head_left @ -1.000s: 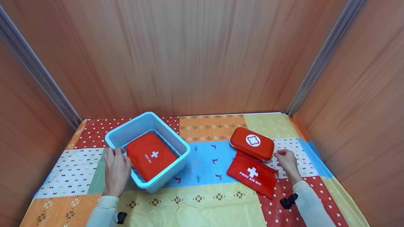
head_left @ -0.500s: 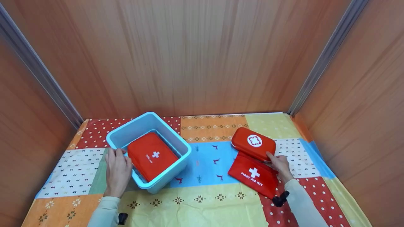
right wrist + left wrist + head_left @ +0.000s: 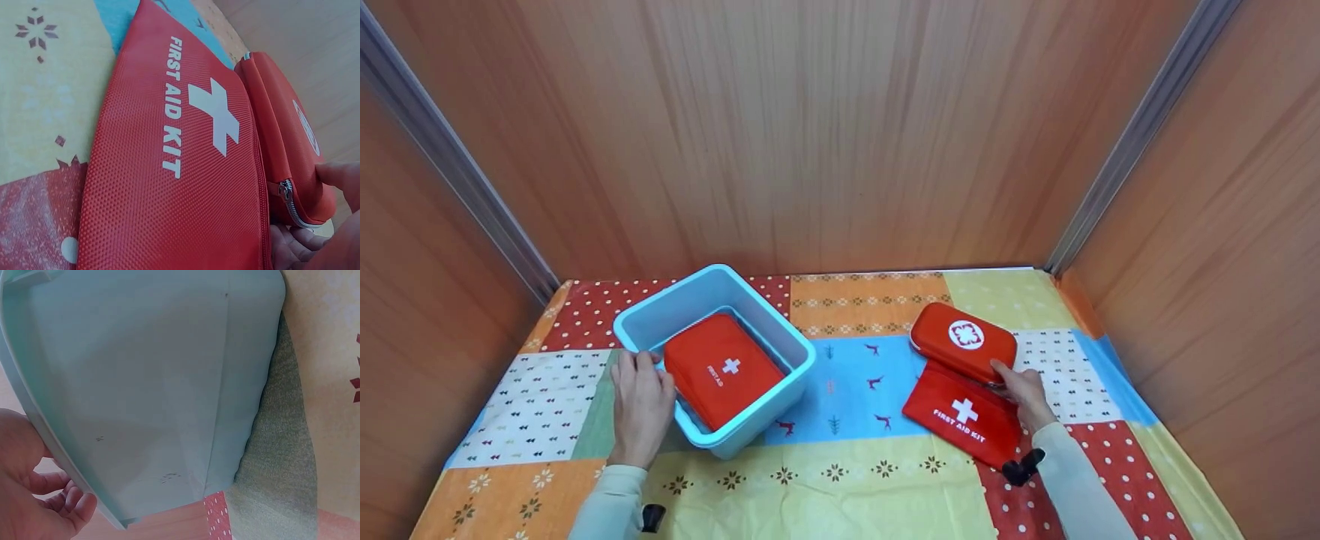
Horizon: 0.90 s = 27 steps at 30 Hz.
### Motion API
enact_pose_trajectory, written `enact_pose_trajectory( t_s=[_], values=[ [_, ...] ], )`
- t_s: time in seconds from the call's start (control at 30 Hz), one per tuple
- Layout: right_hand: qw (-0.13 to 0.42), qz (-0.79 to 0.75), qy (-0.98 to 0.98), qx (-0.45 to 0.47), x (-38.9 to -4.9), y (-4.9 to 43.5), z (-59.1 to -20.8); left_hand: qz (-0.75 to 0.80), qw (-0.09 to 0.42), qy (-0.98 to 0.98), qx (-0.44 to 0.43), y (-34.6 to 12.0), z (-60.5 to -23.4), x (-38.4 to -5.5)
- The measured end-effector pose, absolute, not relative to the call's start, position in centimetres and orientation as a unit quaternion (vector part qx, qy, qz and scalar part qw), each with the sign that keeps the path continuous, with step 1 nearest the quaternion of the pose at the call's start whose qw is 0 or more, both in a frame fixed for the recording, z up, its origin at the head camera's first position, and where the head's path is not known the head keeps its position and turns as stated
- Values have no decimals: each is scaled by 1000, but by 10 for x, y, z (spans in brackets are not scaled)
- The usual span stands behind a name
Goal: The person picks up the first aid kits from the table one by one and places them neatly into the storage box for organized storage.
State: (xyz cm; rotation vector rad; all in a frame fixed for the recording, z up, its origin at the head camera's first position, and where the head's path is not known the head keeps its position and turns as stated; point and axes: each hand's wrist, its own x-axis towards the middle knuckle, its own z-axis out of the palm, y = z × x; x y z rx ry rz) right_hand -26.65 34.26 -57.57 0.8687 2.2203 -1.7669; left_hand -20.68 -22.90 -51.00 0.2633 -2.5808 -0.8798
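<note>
My left hand [image 3: 641, 409] grips the near left rim of a light blue plastic bin [image 3: 769, 409]; in the left wrist view its fingers [image 3: 73, 506] curl at the bin's edge. Inside the bin lies a red first aid pouch [image 3: 720, 375] with a white cross. My right hand [image 3: 1027, 394] holds the right end of a red hard zip case [image 3: 937, 330] with a round white emblem. The thumb lies on top and the other fingers are under its edge, by the zip pull [image 3: 285, 190]. A flat red first aid kit pouch [image 3: 174, 129] lies right against the case's near side.
A patchwork-patterned cloth [image 3: 840, 495] covers the table. Wood-grain panels [image 3: 840, 135] rise at the back and both sides, with metal strips [image 3: 1140, 142] at the corners.
My right hand has moved left from beside the hard case and taken hold of its right end. The left hand stays on the bin's rim.
</note>
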Motion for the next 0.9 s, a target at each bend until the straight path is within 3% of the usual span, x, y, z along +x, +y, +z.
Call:
enact_pose_trajectory(
  t_s=[0.2,0.9],
  values=[
    [105,-596,734,308,-267,342,-573,-314,198,-923,97,-229,-510,-207],
    [74,-628,699,334,-270,341,-572,-311,215,-920,102,-230,-512,-206]
  ],
)
